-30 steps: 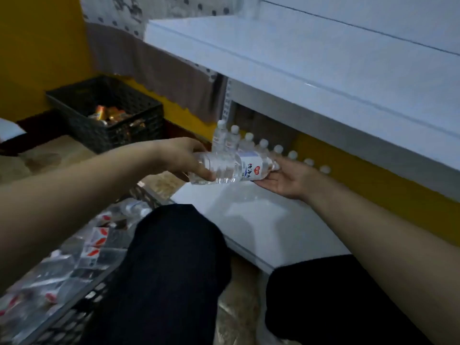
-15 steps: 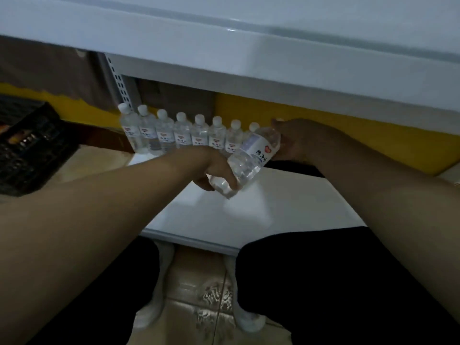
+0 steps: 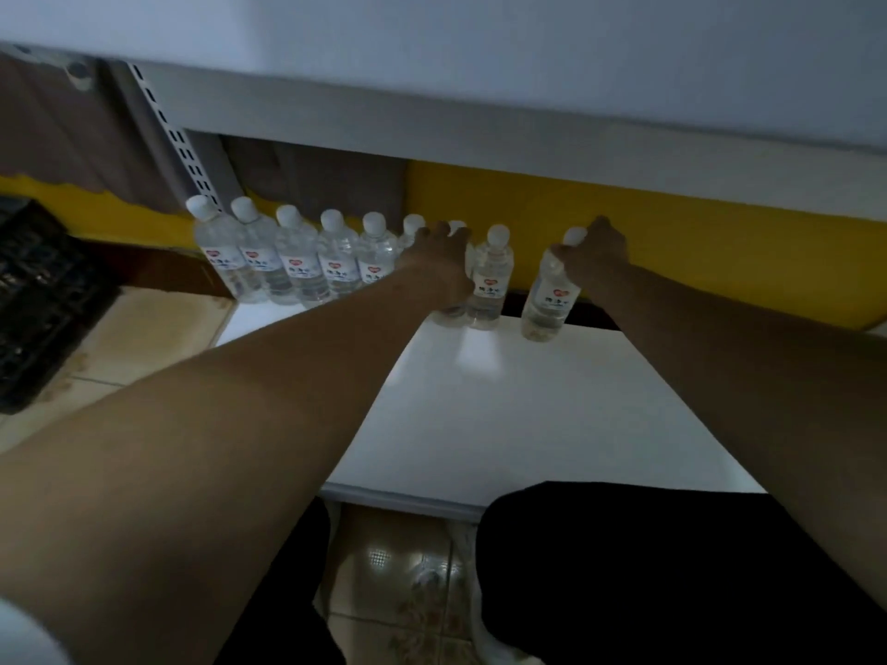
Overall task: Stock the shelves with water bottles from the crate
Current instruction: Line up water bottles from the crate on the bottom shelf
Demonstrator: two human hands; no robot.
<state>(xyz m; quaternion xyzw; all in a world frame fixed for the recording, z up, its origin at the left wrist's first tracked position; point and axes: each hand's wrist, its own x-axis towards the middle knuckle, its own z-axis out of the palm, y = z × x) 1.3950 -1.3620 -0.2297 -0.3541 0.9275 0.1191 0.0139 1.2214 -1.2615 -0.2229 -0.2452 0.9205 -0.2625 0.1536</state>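
Right hand [image 3: 595,256] grips a water bottle [image 3: 549,300] high, fingers curled round its neck and shoulder just under the white cap; bottle stands slightly tilted with its base on the white shelf [image 3: 528,415]. Just left of that hand, a gap, then the row of bottles [image 3: 297,266] runs along the back of the shelf, caps up, labels forward.

Left hand [image 3: 439,261] reaches into the row; its fingers lie over the tops of a bottle or two, and it hides them. Whether it grips or only steadies them, cannot tell.

Black crate [image 3: 43,300] sits on the floor, well off to the left of the left hand.

Handling, as judged: full bottles, moderately heavy for their size, thin clear walls that give under a squeeze, smooth label band. The neck hold suits upright placing; a grip round the label band would carry better. The tall narrow shape may topple neighbours if nudged.
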